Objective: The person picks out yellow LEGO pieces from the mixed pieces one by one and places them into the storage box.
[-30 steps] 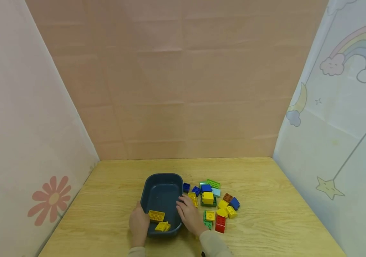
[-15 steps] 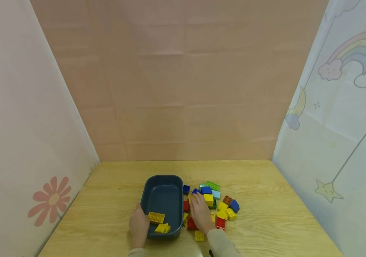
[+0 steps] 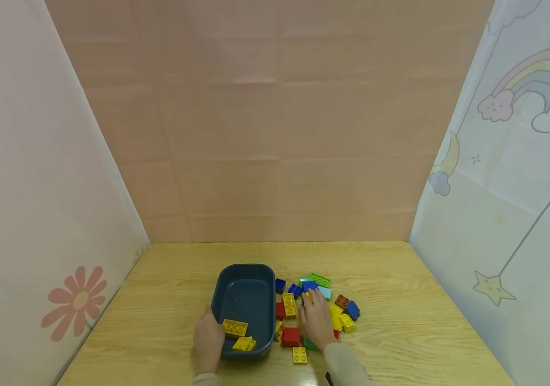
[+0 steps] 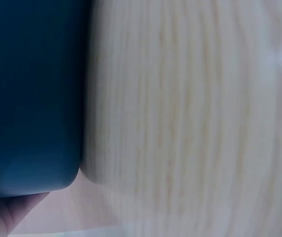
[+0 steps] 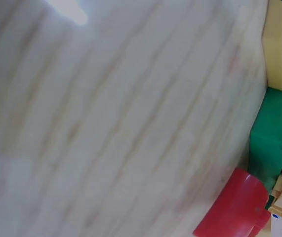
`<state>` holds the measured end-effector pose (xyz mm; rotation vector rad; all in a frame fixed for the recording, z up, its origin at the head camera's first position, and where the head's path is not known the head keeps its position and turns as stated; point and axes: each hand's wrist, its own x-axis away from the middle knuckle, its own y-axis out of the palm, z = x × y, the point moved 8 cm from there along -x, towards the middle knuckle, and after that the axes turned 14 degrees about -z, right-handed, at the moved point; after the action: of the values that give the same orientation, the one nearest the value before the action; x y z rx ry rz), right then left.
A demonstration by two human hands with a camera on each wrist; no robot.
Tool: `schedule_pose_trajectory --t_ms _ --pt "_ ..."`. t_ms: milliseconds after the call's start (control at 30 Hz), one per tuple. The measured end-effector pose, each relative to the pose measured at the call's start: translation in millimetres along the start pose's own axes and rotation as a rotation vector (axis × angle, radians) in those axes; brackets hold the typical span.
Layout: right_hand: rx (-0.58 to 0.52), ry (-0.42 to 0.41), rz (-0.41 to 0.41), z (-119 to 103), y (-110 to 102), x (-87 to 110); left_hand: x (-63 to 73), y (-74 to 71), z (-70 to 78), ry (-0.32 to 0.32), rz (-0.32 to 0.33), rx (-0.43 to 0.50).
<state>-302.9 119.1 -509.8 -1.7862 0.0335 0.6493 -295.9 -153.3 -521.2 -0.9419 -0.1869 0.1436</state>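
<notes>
A dark blue plastic bin (image 3: 245, 292) stands on the wooden table, with a yellow building brick (image 3: 235, 327) and a yellow shaped block (image 3: 244, 343) inside it. My left hand (image 3: 208, 339) holds the bin by its left wall; in the left wrist view part of that hand (image 4: 5, 215) shows beside the bin's wall (image 4: 32, 123). My right hand (image 3: 317, 320) reaches over the loose bricks right of the bin, fingers spread, fingertips right at a yellow brick mostly hidden beneath them. A green brick (image 5: 274, 136) and a red block (image 5: 234, 207) lie near it in the right wrist view.
More bricks lie around the right hand: a long yellow one (image 3: 289, 305), a red one (image 3: 291, 336), a front yellow one (image 3: 299, 355), a bright green one (image 3: 320, 280) and a blue one (image 3: 352, 309). Paper-covered walls enclose the table's back and sides.
My right hand has moved from the bin's right rim across the long yellow brick to the bricks further right. The left hand stays at the bin, and the two blocks inside lie as before.
</notes>
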Motion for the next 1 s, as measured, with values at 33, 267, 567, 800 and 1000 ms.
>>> schedule_pose_trajectory --t_ms 33,267,567,800,1000 --pt "0.008 -0.006 0.003 0.5 0.0 0.5 0.0 0.0 0.2 0.000 0.001 -0.001" --pt "0.024 -0.047 0.018 1.4 -0.7 1.7 -0.1 -0.8 0.4 0.010 0.023 -0.004" --pt "-0.067 -0.070 0.038 3.1 -2.5 1.1 0.2 -0.6 -1.3 -0.001 0.019 0.008" --pt "-0.089 -0.062 0.029 3.1 -2.8 1.6 1.2 -0.5 -1.7 0.006 0.020 0.003" --pt "-0.113 -0.068 0.063 0.4 -7.6 1.1 0.7 -0.9 -0.9 0.019 0.034 0.001"
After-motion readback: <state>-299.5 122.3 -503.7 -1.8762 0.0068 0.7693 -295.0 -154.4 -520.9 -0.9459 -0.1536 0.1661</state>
